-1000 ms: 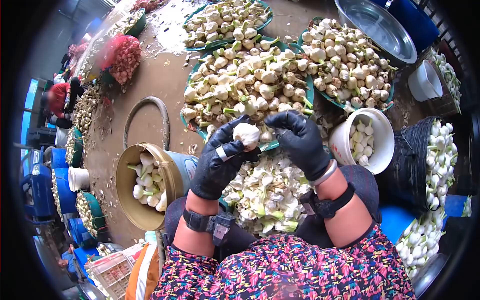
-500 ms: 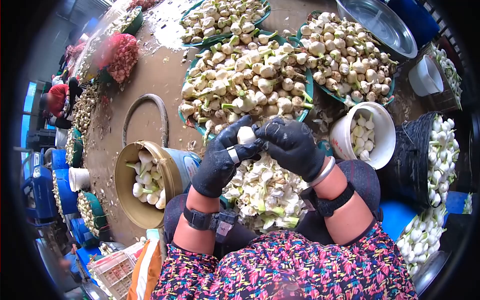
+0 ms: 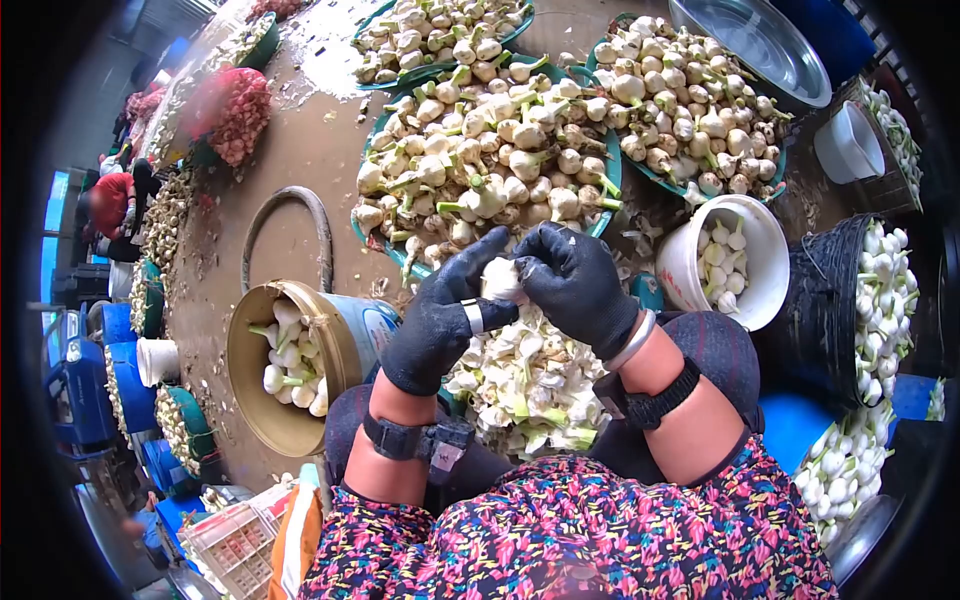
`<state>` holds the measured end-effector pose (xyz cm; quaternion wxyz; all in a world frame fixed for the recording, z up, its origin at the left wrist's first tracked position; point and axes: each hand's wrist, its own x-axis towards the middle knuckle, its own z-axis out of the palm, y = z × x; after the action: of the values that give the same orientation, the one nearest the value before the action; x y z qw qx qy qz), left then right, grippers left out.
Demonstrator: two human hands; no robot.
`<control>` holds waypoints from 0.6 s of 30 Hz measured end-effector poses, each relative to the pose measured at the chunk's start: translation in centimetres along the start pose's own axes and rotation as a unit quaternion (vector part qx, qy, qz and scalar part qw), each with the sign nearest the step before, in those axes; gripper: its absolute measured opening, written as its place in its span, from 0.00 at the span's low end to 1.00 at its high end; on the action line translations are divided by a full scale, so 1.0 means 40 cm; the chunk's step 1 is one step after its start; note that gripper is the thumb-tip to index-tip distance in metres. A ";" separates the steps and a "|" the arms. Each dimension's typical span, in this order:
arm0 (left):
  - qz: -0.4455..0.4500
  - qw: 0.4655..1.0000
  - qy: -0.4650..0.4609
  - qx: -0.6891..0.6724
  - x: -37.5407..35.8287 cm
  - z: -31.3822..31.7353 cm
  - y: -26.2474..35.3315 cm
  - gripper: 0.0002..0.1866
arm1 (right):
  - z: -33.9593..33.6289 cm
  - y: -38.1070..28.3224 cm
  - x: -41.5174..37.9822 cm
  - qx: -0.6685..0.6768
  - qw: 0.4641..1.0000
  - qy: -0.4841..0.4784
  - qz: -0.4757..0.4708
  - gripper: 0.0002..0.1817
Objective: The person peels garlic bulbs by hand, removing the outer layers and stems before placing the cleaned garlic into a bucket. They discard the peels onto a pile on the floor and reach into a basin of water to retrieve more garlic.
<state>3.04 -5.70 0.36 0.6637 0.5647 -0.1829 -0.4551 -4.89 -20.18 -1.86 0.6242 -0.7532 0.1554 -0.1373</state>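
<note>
Black gloves cover both of my hands. My left hand [image 3: 440, 320] is closed around a white garlic bulb [image 3: 498, 279], its thumb and fingers on the left and lower sides. On the bulb's right side, the curled fingers of my right hand [image 3: 580, 285] pinch at its surface; the fingertips partly hide what they grip. Below the hands, between my knees, lies a heap of garlic skins and stem pieces [image 3: 530, 385]. Just beyond my hands stands a wide green-rimmed basin [image 3: 613, 165] piled with untrimmed garlic bulbs [image 3: 480, 160].
To the left is a tan bucket [image 3: 240, 385] with white bulbs; to the right, a white bucket [image 3: 770, 270] and a black basket [image 3: 815, 310] hold more. A hose loop [image 3: 325, 235] lies on the wet floor. A person in red [image 3: 112, 200] sits far left.
The bulb has turned and moved slightly right and down. My right hand has shifted left and down, its fingers now against the bulb. The view has moved a little.
</note>
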 end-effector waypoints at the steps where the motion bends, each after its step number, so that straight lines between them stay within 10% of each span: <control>1: 0.001 1.000 0.026 -0.008 -0.002 0.004 -0.003 0.35 | 0.002 0.003 0.000 0.000 1.000 0.000 -0.002 0.05; 4: 0.030 0.997 0.039 0.054 0.000 -0.013 -0.028 0.34 | 0.006 0.012 0.001 -0.101 0.986 -0.005 -0.134 0.05; 7: 0.121 0.954 0.014 0.275 0.002 -0.032 -0.050 0.32 | 0.020 0.022 -0.003 -0.033 0.999 0.004 -0.022 0.05; 18: 0.053 0.989 0.045 -0.133 0.007 -0.012 -0.023 0.35 | 0.006 0.044 0.006 0.381 0.903 0.072 0.184 0.07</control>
<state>3.20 -5.59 -0.71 0.7640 0.4807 -0.1200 -0.4133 -4.70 -20.37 -3.64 0.8651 -0.4039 0.2712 -0.1223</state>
